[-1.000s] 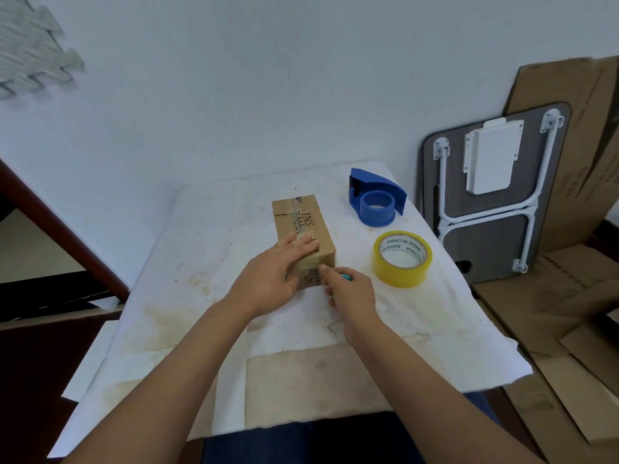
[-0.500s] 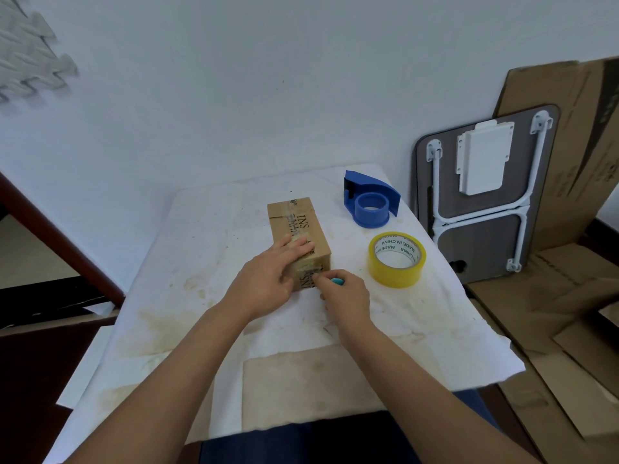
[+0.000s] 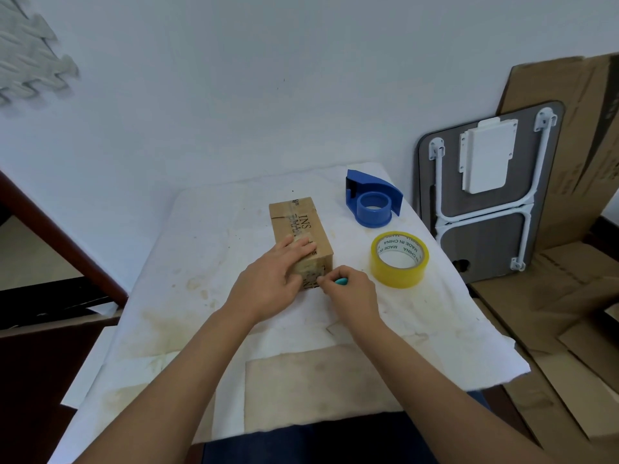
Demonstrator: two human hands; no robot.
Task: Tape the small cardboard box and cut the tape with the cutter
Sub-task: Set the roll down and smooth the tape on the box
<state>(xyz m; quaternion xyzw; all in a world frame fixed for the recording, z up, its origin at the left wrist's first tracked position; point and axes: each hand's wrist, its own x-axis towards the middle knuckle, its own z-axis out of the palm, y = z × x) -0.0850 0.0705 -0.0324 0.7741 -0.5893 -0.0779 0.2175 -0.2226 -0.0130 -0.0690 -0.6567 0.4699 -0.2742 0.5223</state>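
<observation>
Little has shifted: your left hand [image 3: 273,284] still presses flat on the small cardboard box [image 3: 301,236] mid-table [image 3: 207,249], while your right hand [image 3: 348,289], fingers curled, grips the teal cutter [image 3: 341,281] at its near end.

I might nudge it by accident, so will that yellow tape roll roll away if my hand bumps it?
Probably not: the yellow tape roll lies flat on its side on the white table cover, so it would more likely slide. It looks light, so a bump may shift it easily.
</observation>
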